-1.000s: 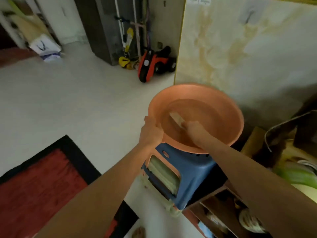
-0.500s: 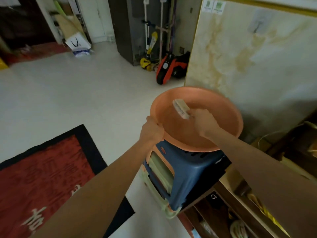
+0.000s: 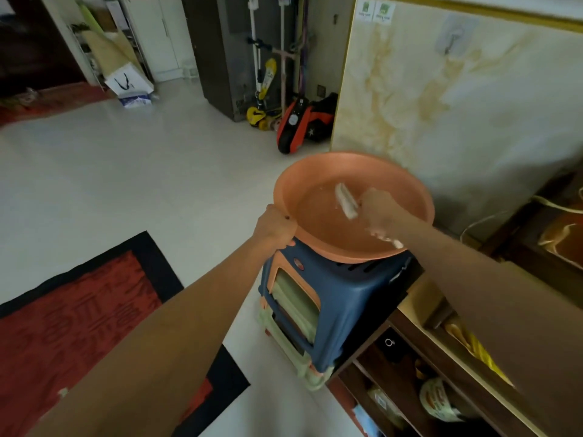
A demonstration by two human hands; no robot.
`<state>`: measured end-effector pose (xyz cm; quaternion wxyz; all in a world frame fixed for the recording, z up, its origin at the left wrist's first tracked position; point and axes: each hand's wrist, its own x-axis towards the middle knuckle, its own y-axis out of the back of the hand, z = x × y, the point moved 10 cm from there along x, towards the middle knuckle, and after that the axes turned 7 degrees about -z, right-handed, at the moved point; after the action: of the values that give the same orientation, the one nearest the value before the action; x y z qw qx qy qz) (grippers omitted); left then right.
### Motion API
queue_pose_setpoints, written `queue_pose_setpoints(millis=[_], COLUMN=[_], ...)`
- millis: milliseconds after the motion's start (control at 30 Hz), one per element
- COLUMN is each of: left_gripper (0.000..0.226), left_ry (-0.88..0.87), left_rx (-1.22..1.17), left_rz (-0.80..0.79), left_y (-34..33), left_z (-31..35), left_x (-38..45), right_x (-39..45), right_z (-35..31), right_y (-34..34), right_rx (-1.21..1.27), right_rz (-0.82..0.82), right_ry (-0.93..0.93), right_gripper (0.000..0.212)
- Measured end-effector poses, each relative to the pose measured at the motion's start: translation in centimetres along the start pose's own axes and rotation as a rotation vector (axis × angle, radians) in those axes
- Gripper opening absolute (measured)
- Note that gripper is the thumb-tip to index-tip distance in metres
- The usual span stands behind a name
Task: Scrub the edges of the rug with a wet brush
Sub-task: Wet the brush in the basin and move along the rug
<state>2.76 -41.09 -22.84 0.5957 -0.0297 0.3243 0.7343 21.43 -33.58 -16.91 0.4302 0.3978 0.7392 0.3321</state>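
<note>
An orange plastic basin (image 3: 328,165) rests on a stack of stools (image 3: 340,291), tilted a little toward me. My left hand (image 3: 276,227) grips the basin's near-left rim. My right hand (image 3: 378,209) is inside the basin, closed on a pale scrub brush (image 3: 345,200) whose head points away from me. White drops or foam cling to my right wrist. The red rug with a black border (image 3: 75,316) lies on the floor at lower left, partly hidden by my left forearm.
A marble-patterned wall panel (image 3: 457,105) stands right behind the basin. A wooden shelf unit (image 3: 441,373) with packets is at lower right. Toy scooters and a red ride-on (image 3: 299,121) stand at the back by a dark cabinet. Pale tile floor (image 3: 110,171) spreads to the left.
The brush has lifted from the bottom of the basin and now sits higher in my right hand. My view has risen and pulled back; my left hand stays on the rim.
</note>
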Motion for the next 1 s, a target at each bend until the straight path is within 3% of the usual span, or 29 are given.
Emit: queue_pose_setpoints(millis=[33,67,133,233,300,367,433,667,800,1000], left_gripper=[0.010,0.014,0.030,0.031,0.017,0.030,0.038,0.027,0.029,0.028], left_ry=[-0.004,0.005,-0.003,-0.028,0.000,0.053,0.124,0.425,0.531,0.577], left_rx=[0.009,0.011,-0.014,0.023,0.023,0.058,0.114,0.082,0.096,0.177], left_rz=[-0.001,0.000,0.011,0.018,0.061,0.109,0.166,0.289,0.285,0.139], left_y=[0.2,0.4,1.1,2.6,4.4,6.4,8.6,15.3,15.8,13.1], left_z=[0.2,0.0,-0.3,-1.5,-4.2,-7.9,-12.3,-33.9,-45.0,-62.6], left_x=[-0.1,-0.3,-0.5,-0.7,-0.8,-1.7,-3.3,-12.5,-15.3,-16.9], right_x=[-0.3,-0.6,-0.9,-1.4,-1.5,-1.8,-1.4,-4.6,-7.1,-9.0], right_z=[0.1,-0.3,-2.0,-5.3,-8.7,-12.5,-15.6,-21.0,-21.4,-20.9], right_y=[-0.2,-0.2,1.4,2.0,-0.2,-3.3,-8.3,-32.6,-44.2,-62.6], right_rx=[-0.040,-0.081,-0.116,0.218,0.367,0.426,0.433,0.158,-0.079,-0.377], right_rz=[-0.060,-0.070,0.096,0.251,0.230,0.172,0.044,-0.426,-0.574,-0.706], right_ry=[-0.024,-0.022,0.046,0.205,0.329,0.453,0.505,0.611,0.682,0.727], right_gripper=[0.016,0.018,0.033,0.022,0.022,0.026,0.026,0.028,0.029,0.035])
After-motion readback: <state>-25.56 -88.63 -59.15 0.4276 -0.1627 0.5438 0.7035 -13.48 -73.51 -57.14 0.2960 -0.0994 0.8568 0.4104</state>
